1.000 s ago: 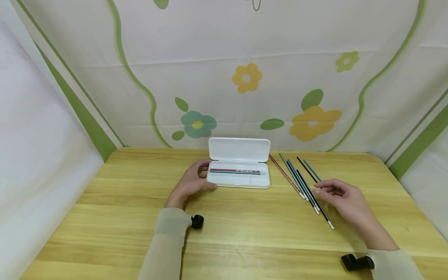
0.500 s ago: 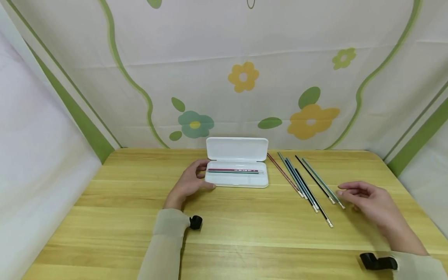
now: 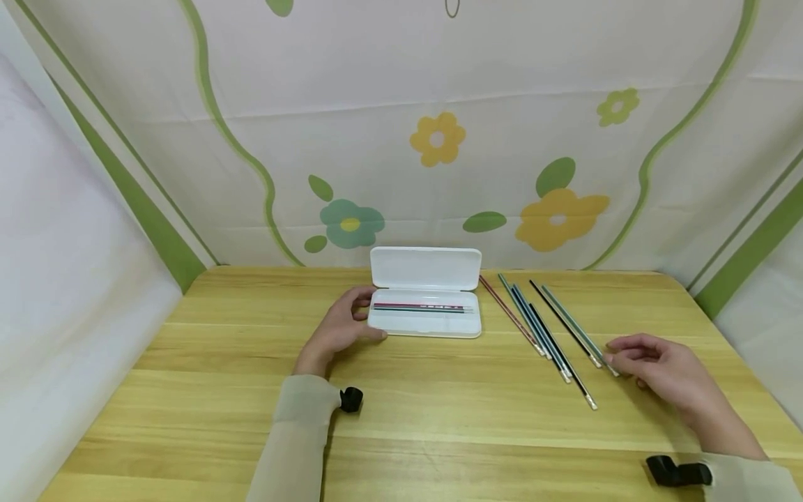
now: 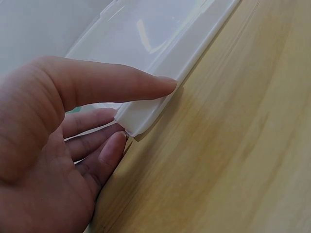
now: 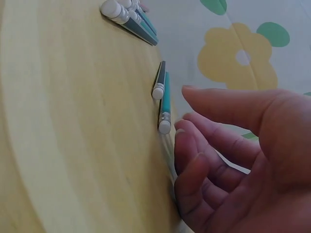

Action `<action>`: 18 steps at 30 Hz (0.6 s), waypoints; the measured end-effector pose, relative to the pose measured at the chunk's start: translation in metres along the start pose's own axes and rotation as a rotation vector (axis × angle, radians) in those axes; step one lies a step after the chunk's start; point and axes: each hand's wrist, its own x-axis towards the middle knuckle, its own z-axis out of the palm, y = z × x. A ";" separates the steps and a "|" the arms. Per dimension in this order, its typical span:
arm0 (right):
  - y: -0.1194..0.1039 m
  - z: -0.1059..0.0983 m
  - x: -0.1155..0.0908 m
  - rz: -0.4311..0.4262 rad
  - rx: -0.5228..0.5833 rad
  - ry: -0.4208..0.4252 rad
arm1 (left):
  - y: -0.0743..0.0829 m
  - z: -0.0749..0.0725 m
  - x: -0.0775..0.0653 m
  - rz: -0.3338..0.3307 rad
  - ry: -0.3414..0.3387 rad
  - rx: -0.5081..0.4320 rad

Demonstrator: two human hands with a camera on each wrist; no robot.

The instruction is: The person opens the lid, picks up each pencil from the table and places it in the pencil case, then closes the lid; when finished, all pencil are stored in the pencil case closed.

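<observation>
My left hand (image 3: 341, 324) holds the left end of a white pencil case (image 3: 426, 328), its lid raised. In the left wrist view the thumb (image 4: 146, 87) lies along the case's front edge, with the other fingers bent at its end. A red pencil (image 3: 401, 305) and a green pencil (image 3: 414, 309) lie inside the case. Off to the right, my right hand (image 3: 665, 366) hovers beside the eraser end of a teal pencil (image 3: 571, 314), holding nothing. In the right wrist view thumb and fingers stand apart, close to that teal pencil (image 5: 165, 99). A black pencil (image 3: 558, 314) lies alongside it.
Between the case and the right hand, several dark and blue-green pencils (image 3: 546, 341) lie in a slanted bunch. Reddish pencils (image 3: 511, 314) lie nearest the case. A flowered cloth (image 3: 376, 160) hangs behind the wooden table (image 3: 452, 418).
My right hand has moved right from the pencil bunch to the teal pencil's eraser end, then slightly lower. The black and teal pencils now show in full. My left hand stays on the case.
</observation>
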 end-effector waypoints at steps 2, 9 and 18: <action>-0.001 -0.001 0.000 0.001 -0.019 -0.010 | 0.000 0.000 0.000 -0.001 0.002 0.002; -0.001 0.000 0.001 0.000 -0.070 -0.020 | 0.000 0.001 0.001 0.005 0.006 0.006; -0.002 0.002 0.001 -0.036 -0.108 -0.014 | 0.000 0.000 0.000 -0.002 0.007 -0.005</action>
